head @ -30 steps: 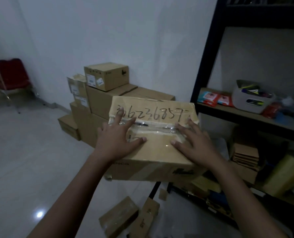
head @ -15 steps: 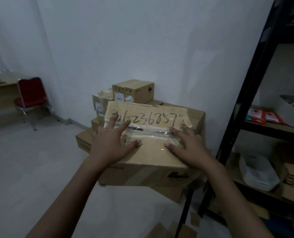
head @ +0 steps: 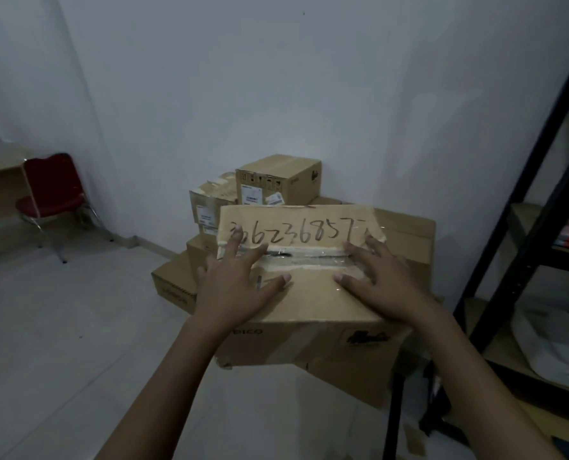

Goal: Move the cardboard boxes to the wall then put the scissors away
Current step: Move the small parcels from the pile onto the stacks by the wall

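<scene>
A cardboard box (head: 309,307) with a handwritten number and clear tape on its top is right in front of me. My left hand (head: 233,287) lies flat on the left part of its top with fingers spread. My right hand (head: 382,283) lies flat on the right part in the same way. The box is over a stack of cardboard boxes (head: 278,179) against the white wall, above a large box (head: 406,234); whether it rests on that one I cannot tell. No scissors are in view.
A black metal shelf rack (head: 522,227) stands close on the right, with a white container (head: 555,346) on a lower shelf. A red chair (head: 52,190) stands at the far left by the wall. Pale tiled floor (head: 60,327) spreads out to the left.
I have come nearer to the wall with the box under both hands. The stack of boxes is closer and the shelf rack has slid to the right edge.
</scene>
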The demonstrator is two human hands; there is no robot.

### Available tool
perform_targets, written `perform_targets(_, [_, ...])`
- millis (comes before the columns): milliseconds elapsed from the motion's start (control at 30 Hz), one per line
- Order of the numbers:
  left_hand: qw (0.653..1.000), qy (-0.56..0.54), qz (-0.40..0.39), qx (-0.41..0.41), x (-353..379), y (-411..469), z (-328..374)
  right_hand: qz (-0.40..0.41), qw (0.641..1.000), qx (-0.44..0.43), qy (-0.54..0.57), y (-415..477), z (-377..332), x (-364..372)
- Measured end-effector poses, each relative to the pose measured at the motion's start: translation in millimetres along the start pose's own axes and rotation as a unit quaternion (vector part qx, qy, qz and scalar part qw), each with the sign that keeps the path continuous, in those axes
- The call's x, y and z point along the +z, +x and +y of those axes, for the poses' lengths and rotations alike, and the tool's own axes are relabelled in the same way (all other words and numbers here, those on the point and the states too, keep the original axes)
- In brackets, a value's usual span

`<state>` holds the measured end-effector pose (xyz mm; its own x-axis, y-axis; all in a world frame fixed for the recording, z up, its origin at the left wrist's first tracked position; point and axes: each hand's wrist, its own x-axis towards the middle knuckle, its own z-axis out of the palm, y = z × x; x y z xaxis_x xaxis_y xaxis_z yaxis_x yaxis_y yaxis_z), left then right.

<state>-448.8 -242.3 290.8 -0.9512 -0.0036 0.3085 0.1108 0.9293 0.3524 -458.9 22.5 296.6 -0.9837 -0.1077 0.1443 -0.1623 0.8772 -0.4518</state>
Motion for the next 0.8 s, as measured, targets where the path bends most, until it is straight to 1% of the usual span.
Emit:
perform_targets(200, [0.999,-0.006,-0.032,0.004,26,79,-24,-0.001,1.000,0.024,-0.005,77,0,19])
perform_targets(367, [0.997,-0.020,-0.061,0.035,43,169,-30,0.023,0.999,0.037,-0.019,160,18,25])
perform_targets(533, [0.996,-0.032,-0.060,0.060,64,244,-30,0.035,0.998,0.051,-0.013,230,40,23])
perform_targets(800, [0.990,-0.067,-0.097,0.079,93,311,-23,0.050,0.995,0.083,-0.022,295,62,18])
